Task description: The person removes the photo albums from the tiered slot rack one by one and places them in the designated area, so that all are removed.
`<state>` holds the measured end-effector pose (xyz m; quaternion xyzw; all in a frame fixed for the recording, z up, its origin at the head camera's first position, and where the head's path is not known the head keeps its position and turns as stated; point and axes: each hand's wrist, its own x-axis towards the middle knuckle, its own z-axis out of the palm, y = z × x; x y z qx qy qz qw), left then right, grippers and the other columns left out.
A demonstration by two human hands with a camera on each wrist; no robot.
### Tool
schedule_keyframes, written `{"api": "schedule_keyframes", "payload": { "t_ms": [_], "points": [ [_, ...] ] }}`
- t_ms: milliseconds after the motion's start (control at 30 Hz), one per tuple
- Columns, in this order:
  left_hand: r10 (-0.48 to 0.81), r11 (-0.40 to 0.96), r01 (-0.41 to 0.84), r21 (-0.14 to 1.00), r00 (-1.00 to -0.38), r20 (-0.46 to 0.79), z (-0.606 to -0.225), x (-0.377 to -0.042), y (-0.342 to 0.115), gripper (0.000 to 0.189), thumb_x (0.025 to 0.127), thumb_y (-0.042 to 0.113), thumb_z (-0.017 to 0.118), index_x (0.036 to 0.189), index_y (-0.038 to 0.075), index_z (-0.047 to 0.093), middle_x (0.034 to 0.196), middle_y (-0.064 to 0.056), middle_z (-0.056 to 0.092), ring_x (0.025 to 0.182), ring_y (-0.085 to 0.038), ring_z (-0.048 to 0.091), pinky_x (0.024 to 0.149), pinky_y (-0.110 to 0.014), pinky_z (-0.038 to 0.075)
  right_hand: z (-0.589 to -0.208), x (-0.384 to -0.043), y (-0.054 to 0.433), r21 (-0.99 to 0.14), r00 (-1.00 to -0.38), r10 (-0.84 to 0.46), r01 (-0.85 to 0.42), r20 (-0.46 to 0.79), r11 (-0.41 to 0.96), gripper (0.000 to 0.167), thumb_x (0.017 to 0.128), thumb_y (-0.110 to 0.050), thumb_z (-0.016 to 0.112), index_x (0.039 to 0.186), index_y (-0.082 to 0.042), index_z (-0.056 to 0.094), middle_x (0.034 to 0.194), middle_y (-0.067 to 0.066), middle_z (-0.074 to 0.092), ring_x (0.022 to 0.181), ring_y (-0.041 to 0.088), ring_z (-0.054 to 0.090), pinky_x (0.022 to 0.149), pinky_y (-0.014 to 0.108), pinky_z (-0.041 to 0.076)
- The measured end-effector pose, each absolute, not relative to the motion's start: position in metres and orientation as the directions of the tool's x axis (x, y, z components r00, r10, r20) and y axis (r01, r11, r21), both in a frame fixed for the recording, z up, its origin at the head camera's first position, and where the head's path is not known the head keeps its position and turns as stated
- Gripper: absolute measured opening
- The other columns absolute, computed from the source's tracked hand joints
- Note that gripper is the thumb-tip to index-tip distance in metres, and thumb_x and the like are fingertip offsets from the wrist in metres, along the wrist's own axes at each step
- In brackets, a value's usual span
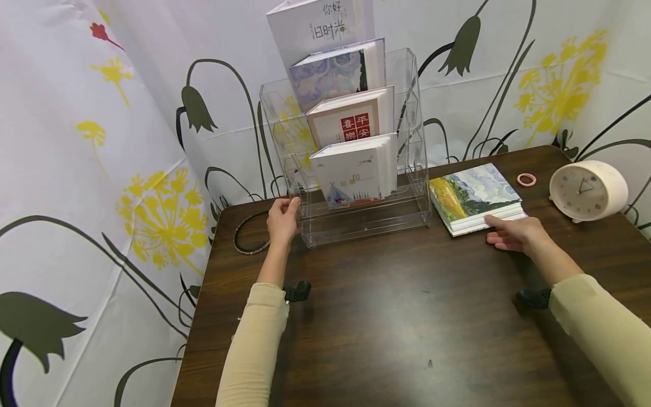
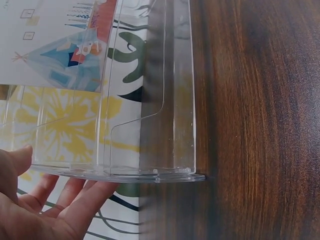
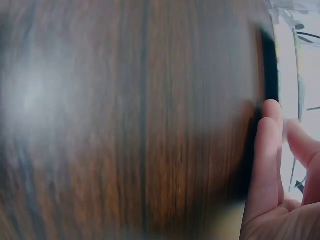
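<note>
A clear acrylic rack (image 1: 366, 230) stands at the back of the table with several books in its tiers. My left hand (image 1: 282, 221) is at its left side; in the left wrist view the thumb and fingers of that hand (image 2: 60, 207) grip the side panel. To the right of the rack lies a thick book (image 1: 480, 189) with a painted landscape cover and white page edges. My right hand (image 1: 519, 233) pinches its front right corner, thumb on top. In the right wrist view the fingers (image 3: 267, 160) lie under the book's edge, which is blurred.
A round pink clock (image 1: 587, 190) stands at the right, with a small pink ring (image 1: 526, 180) beside it. A dark coiled cord (image 1: 249, 249) lies left of the rack. Flower-printed cloth (image 1: 224, 130) hangs behind the dark wooden table (image 1: 376, 316).
</note>
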<state>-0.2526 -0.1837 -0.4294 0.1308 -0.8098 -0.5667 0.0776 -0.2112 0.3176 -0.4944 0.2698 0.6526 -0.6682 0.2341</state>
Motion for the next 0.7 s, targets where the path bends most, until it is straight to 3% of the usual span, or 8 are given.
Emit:
{"api": "schedule_keyframes", "payload": {
  "t_ms": [233, 533, 700],
  "points": [
    [-0.318, 0.333, -0.131, 0.934, -0.948, -0.02, -0.43, -0.2533, -0.1852, 0.04, 0.097, 0.042, 0.061, 0.115, 0.006, 0.059, 0.093, -0.004, 0.056, 0.094, -0.028, 0.057, 0.066, -0.042, 0.061, -0.4947, -0.2153, 0.3237, -0.709, -0.71, -0.022, 0.704, -0.704, -0.043, 0.027, 0.095, -0.03, 0.067, 0.073, -0.015, 0.069, 0.069, 0.002, 0.071, 0.068, 0.01, 0.071, 0.068, 0.025, 0.059],
    [-0.298, 0.32, -0.126, 0.939, -0.954, -0.027, -0.4309, -0.2533, -0.1842, 0.04, 0.098, 0.041, 0.06, 0.116, 0.006, 0.058, 0.093, -0.005, 0.055, 0.094, -0.027, 0.057, 0.062, -0.036, 0.06, -0.4959, -0.215, 0.3279, -0.693, -0.694, -0.025, 0.72, -0.719, -0.038, 0.025, 0.094, -0.031, 0.067, 0.077, -0.013, 0.067, 0.071, 0.003, 0.071, 0.069, 0.012, 0.071, 0.07, 0.026, 0.059],
    [-0.302, 0.317, -0.124, 0.94, -0.953, -0.024, -0.4303, -0.2535, -0.1845, 0.036, 0.098, 0.038, 0.061, 0.116, 0.006, 0.058, 0.094, -0.005, 0.056, 0.094, -0.028, 0.058, 0.059, -0.034, 0.058, -0.4947, -0.213, 0.3272, -0.744, -0.744, -0.053, 0.667, -0.666, -0.02, 0.021, 0.094, -0.028, 0.069, 0.079, -0.014, 0.068, 0.074, 0.003, 0.072, 0.071, 0.012, 0.071, 0.071, 0.027, 0.059]
  ]
}}
